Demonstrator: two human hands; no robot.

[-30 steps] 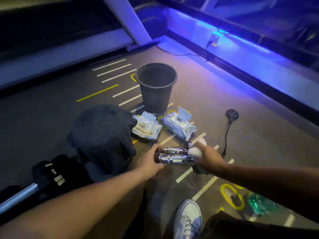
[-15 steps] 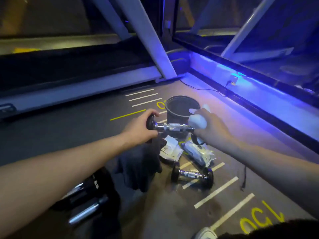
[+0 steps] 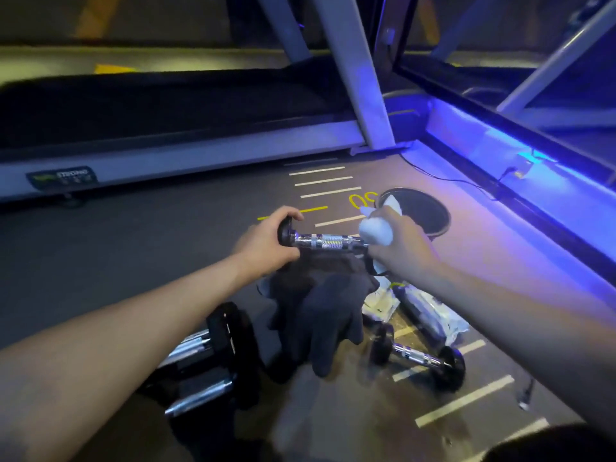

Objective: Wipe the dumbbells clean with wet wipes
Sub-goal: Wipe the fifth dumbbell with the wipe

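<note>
I hold a small dumbbell (image 3: 328, 242) with a chrome handle level in the air. My left hand (image 3: 266, 243) grips its black left end. My right hand (image 3: 401, 246) holds a white wet wipe (image 3: 376, 230) bunched around the right end, which is hidden by the wipe and my fingers. A second small dumbbell (image 3: 418, 356) lies on the floor below. Two wet wipe packs (image 3: 430, 316) lie on the floor, partly hidden by my right arm and a dark cloth.
A dark cloth (image 3: 320, 311) is draped over something in the middle. Larger black dumbbells (image 3: 213, 358) lie at lower left. A black bucket (image 3: 421, 211) stands beyond my right hand. A treadmill base (image 3: 186, 158) runs along the back, and a blue-lit ledge (image 3: 550, 201) along the right.
I lifted one dumbbell off the floor from beside the other, then raised it further. My view tilted up. My right hand keeps the wipe on the right end.
</note>
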